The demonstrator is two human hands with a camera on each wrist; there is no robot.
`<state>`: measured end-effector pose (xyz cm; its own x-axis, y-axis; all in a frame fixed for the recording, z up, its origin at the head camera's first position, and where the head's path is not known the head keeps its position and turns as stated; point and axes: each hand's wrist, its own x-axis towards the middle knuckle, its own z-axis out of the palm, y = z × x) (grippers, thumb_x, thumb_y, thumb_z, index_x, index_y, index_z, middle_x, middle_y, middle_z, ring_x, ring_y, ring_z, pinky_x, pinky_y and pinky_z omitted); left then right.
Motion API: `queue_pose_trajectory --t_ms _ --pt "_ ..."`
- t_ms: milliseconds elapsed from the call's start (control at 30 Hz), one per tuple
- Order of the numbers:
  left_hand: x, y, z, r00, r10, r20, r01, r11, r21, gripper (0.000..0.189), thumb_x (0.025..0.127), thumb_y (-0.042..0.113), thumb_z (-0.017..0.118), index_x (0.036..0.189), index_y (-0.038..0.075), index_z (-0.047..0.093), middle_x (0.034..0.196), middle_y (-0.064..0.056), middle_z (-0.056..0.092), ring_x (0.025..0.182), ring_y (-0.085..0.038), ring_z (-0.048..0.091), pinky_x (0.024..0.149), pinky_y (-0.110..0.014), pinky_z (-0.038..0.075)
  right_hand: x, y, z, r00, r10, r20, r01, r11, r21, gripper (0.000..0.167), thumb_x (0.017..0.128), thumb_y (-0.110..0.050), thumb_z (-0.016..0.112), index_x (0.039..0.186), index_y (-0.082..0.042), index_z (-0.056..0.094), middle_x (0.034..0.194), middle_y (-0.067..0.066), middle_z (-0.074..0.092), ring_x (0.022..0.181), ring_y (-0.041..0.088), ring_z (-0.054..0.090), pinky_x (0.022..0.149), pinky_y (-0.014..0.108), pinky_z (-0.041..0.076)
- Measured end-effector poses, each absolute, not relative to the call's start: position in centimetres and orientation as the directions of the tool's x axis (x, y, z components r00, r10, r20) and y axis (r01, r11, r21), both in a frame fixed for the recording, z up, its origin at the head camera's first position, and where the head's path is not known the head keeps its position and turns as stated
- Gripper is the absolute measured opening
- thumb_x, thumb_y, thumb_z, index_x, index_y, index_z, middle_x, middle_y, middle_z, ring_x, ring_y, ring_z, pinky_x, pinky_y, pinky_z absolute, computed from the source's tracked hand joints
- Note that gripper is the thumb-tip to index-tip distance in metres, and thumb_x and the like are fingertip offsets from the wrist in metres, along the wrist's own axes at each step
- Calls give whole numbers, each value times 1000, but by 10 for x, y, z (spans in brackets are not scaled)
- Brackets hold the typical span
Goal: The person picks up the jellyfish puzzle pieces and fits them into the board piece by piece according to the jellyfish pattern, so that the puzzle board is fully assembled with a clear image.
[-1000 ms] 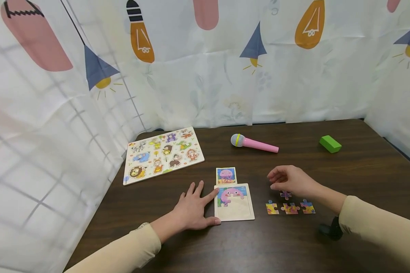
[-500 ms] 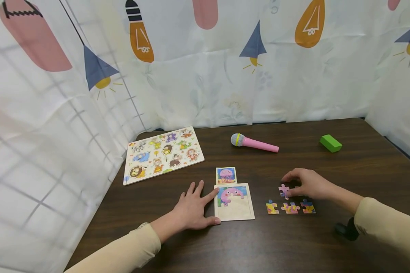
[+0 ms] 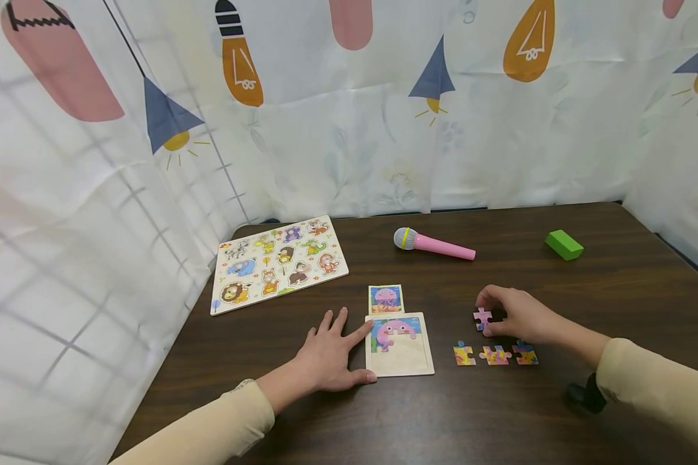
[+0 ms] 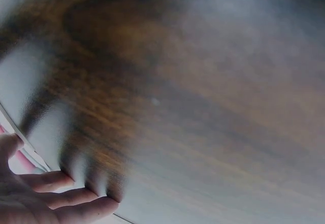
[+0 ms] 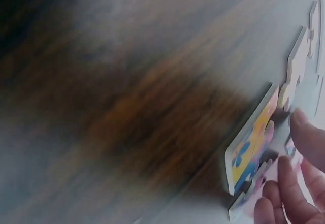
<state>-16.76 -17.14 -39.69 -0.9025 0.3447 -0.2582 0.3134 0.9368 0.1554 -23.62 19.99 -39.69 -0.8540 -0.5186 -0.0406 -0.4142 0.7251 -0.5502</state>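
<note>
My left hand [image 3: 331,355] lies spread on the brown table, its index finger and thumb touching the left edge of a square puzzle tray [image 3: 407,358]. Part of a pink octopus picture fills the tray's upper side. Between thumb and fingers, my right hand [image 3: 518,314] pinches a pink-and-purple jigsaw piece [image 3: 482,318]. Just below it lie a yellow piece [image 3: 464,354], a pink-and-yellow piece [image 3: 496,355] and a blue-and-yellow piece [image 3: 525,353]. The right wrist view shows another piece [image 5: 238,206] beside the fingers, hidden by the hand in the head view.
A small octopus picture card [image 3: 386,299] touches the tray's far edge. Farther back are an animal puzzle board [image 3: 279,263], a pink toy microphone [image 3: 442,247] and a green block [image 3: 563,245]. A patterned curtain [image 3: 349,148] hangs behind the table [image 3: 419,420].
My right hand has come down from above the pieces and moved slightly right, and it now pinches the pink-and-purple jigsaw piece. The left hand and tray have stayed put.
</note>
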Motion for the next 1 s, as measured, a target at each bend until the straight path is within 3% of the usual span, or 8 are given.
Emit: queue_pose_trajectory --t_ms 100,367,500,700,1000 --pt "-167 -171 -396 -903 343 -259 313 938 152 90 86 70 66 161 34 34 167 -22 25 153 -49 24 112 -69 35 -236 197 -397 -869 -495 -31 -390 720 -574 35 85 -18 84 112 -9 64 105 3 70 98 23 66 86 47 56" --pt "-165 -170 -395 -904 339 -261 310 939 147 89 86 71 66 161 35 34 167 -21 25 154 -48 24 112 -68 35 -238 190 -396 -899 -437 -26 -317 689 -651 25 91 -7 76 114 -5 69 99 5 70 87 16 64 70 27 54" --pt "-165 -170 -395 -905 340 -255 311 939 148 89 85 70 67 161 35 34 167 -21 25 153 -48 24 112 -69 35 -240 186 -392 -914 -400 -65 -236 657 -716 20 93 -8 74 111 -2 70 95 6 73 83 18 65 66 28 55" --pt "-165 -170 -396 -904 341 -256 312 938 150 89 86 71 66 161 35 34 168 -21 25 153 -49 24 112 -69 35 -241 174 -388 -902 -393 -180 -74 550 -832 28 96 -15 73 113 7 69 94 13 78 83 20 75 74 36 62" --pt "-168 -171 -398 -904 341 -258 311 938 150 89 86 70 67 161 34 34 168 -22 24 153 -49 24 112 -69 35 -234 134 -387 -865 -403 -299 75 485 -872 28 95 -18 74 110 6 69 88 9 78 77 16 73 72 32 61"
